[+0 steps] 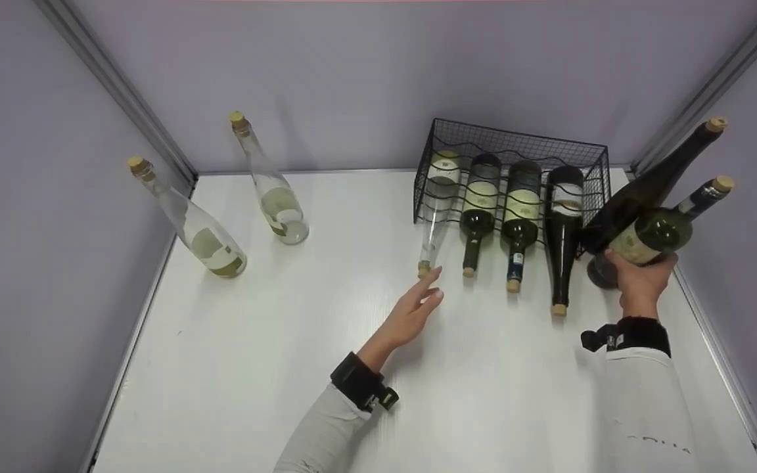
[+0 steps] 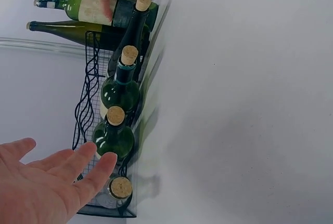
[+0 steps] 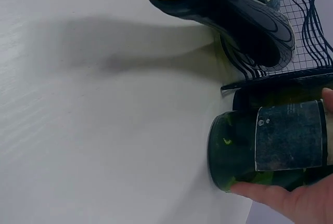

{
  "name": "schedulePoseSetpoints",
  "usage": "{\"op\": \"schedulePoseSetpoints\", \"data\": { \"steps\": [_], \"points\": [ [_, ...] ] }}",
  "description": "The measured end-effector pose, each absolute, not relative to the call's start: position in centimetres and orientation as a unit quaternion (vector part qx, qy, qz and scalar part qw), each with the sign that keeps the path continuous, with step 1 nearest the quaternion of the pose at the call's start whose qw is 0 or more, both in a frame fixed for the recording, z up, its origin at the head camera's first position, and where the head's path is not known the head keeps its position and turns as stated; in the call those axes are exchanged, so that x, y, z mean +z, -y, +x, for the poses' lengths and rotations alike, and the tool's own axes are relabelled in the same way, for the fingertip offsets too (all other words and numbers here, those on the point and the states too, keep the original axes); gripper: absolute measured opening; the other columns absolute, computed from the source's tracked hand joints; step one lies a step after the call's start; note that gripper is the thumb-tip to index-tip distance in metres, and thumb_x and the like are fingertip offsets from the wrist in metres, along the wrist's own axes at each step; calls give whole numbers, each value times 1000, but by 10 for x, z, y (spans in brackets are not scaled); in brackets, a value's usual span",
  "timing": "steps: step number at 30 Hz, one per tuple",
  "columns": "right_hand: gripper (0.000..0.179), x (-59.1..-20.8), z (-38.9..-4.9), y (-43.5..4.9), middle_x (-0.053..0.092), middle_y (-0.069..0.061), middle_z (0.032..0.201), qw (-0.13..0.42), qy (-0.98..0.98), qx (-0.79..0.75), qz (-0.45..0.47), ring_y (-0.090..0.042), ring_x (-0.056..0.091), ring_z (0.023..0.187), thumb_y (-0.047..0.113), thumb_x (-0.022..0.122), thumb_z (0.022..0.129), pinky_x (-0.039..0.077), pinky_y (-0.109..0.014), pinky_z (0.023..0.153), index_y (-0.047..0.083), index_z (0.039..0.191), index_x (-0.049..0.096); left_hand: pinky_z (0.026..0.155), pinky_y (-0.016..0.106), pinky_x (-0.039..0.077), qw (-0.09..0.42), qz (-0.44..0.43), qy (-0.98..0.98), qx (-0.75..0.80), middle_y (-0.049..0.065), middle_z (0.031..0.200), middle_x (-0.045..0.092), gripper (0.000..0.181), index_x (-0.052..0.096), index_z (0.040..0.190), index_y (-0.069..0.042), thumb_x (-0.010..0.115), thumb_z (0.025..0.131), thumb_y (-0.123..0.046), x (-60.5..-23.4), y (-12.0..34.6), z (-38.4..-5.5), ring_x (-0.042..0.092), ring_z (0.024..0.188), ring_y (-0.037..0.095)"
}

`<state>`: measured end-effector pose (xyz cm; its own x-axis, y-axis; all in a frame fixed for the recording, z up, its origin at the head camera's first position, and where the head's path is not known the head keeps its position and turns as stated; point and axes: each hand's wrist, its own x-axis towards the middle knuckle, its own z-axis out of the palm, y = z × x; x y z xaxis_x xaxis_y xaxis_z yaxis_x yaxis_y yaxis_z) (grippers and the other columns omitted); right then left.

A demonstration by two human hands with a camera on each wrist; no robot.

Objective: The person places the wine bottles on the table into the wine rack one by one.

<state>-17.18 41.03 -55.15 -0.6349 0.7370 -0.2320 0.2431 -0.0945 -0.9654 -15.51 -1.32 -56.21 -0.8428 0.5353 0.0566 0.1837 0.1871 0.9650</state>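
At the right, my right hand (image 1: 641, 282) grips a corked green wine bottle (image 1: 664, 228) by its lower body, thumb and fingers about the label. The bottle is upright; whether its base touches the table cannot be told. My left hand (image 1: 411, 312) has its fingers stretched out, close to the cork of a clear bottle (image 1: 439, 203) and holding nothing. That bottle lies in a black wire rack (image 1: 432, 154), neck toward me. Beside it in the rack lie two green bottles (image 1: 477, 222) (image 1: 520, 230) and a dark slender bottle (image 1: 559, 246).
Just behind the held bottle, a tall dark bottle (image 1: 658, 172) stands by the rack's right end. Two clear corked bottles (image 1: 211, 246) (image 1: 280, 203) stand at the back left of the white table (image 1: 273, 348). Pale walls (image 1: 326, 85) enclose the back and sides.
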Motion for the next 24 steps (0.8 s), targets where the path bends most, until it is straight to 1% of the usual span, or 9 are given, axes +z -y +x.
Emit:
{"op": "schedulePoseSetpoints", "data": {
  "steps": [3, 6, 8, 13, 16, 19, 24],
  "points": [
    [105, -552, -171, -410, 35, 4, 149, 193, 650, 626, -385, -10, 29, 136, 9, 85, 74, 20, -23, 112, 30, 153, 18, 110, 46, 34, 151, 241, -755, 591, 17, 157, 27, 51, 26, 154, -3, 40, 108, -19, -547, 16, -150, 43, 134, 35],
    [106, -553, -168, -408, 35, 4, 148, 205, 650, 623, -384, -9, 30, 135, 8, 84, 74, 21, -22, 111, 30, 153, 17, 110, 45, 34, 154, 242, -754, 591, 20, 156, 29, 51, 27, 153, 1, 39, 108, -18, -527, 19, -144, 44, 133, 35],
    [105, -554, -166, -406, 37, 4, 148, 218, 651, 620, -381, -9, 31, 134, 7, 84, 73, 21, -22, 111, 30, 152, 20, 110, 44, 33, 151, 244, -753, 592, 17, 156, 30, 51, 28, 154, -2, 39, 108, -22, -531, 19, -145, 44, 134, 32],
    [102, -556, -162, -400, 39, 3, 147, 242, 670, 597, -369, -8, 34, 132, 4, 82, 71, 22, -21, 110, 29, 151, 24, 110, 42, 33, 143, 242, -758, 588, 9, 157, 31, 54, 27, 156, -11, 38, 108, -33, -559, 17, -156, 44, 134, 24],
    [99, -558, -160, -396, 40, 3, 147, 247, 696, 569, -361, -8, 35, 131, 2, 80, 71, 23, -22, 110, 28, 150, 25, 111, 42, 32, 143, 239, -756, 592, 9, 157, 31, 53, 28, 156, -12, 39, 108, -32, -557, 18, -158, 44, 135, 26],
    [95, -557, -157, -391, 42, 3, 146, 264, 718, 544, -346, -7, 37, 130, 0, 78, 70, 24, -21, 109, 25, 148, 29, 111, 43, 32, 143, 237, -750, 601, 9, 157, 31, 52, 28, 155, -12, 38, 108, -31, -554, 19, -160, 42, 136, 28],
    [89, -553, -152, -380, 49, 1, 138, 313, 737, 516, -303, -9, 42, 124, -3, 79, 67, 27, -23, 107, 20, 142, 39, 112, 41, 31, 138, 235, -752, 600, 9, 156, 32, 53, 28, 155, -11, 37, 108, -33, -548, 19, -164, 38, 139, 25]
  ]
}}
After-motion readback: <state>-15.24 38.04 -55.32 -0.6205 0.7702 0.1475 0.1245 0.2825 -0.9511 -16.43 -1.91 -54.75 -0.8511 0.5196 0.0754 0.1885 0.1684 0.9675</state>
